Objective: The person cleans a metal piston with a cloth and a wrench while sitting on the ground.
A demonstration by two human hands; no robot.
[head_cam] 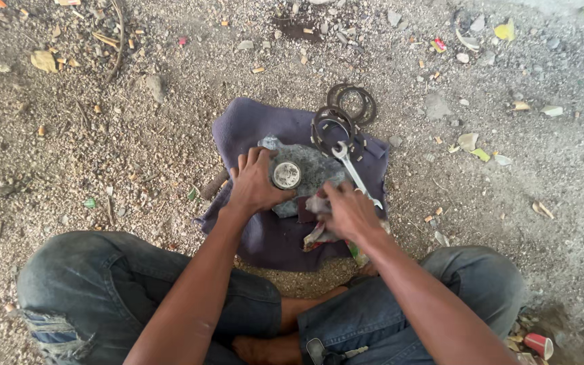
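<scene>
I sit cross-legged on gravel, looking down at a purple cloth point(251, 122). A flat grey stone point(315, 165) lies on the cloth. My left hand point(255, 181) grips a small round metal part point(286, 175) that rests on the stone. My right hand point(347, 211) is closed around a crumpled rag point(316, 204) just right of the part. A silver spanner point(351, 169) lies on the cloth past my right hand, its open jaw pointing away from me.
Dark metal rings point(333, 125) are stacked at the cloth's far corner, with another ring point(353, 101) on the gravel behind. Litter and stones are scattered around. A red cup point(539, 345) lies by my right knee.
</scene>
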